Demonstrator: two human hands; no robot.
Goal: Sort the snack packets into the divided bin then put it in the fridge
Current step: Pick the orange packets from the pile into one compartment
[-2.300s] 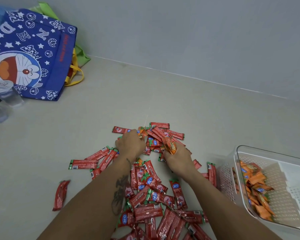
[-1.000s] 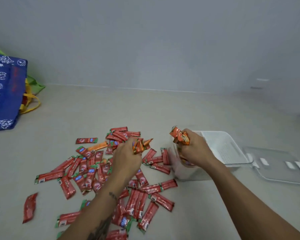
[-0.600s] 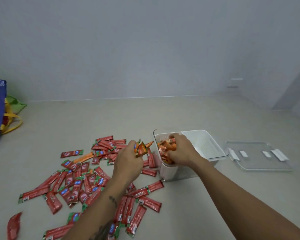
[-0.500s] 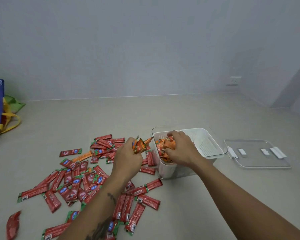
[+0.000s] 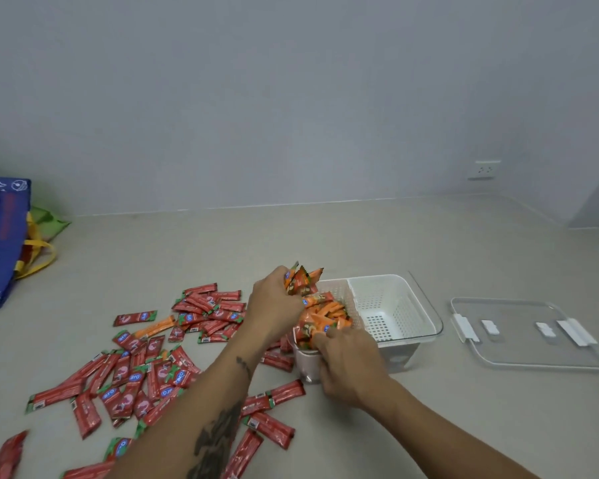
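A white divided bin (image 5: 426, 312) stands on the floor, and its left compartment is heaped with orange snack packets (image 5: 322, 314). The right compartment holds nothing. Just above that heap's left edge, my left hand (image 5: 274, 302) grips a bunch of orange packets (image 5: 301, 280). My right hand (image 5: 350, 364) is at the bin's near left corner, fingers curled over the rim among the packets, thumb down the outer wall. Red snack packets (image 5: 132, 378) lie scattered to the left, with one orange packet (image 5: 154, 328) among them.
The bin's clear lid (image 5: 526, 333) lies flat on the floor to the right. A blue printed bag (image 5: 0, 243) with yellow handles leans at the far left. A wall runs behind, with a socket (image 5: 483, 170) low on it.
My right hand dropped its orange packets into the left compartment and drew back to the bin's near corner. My left hand carried its bunch from the pile to the bin.
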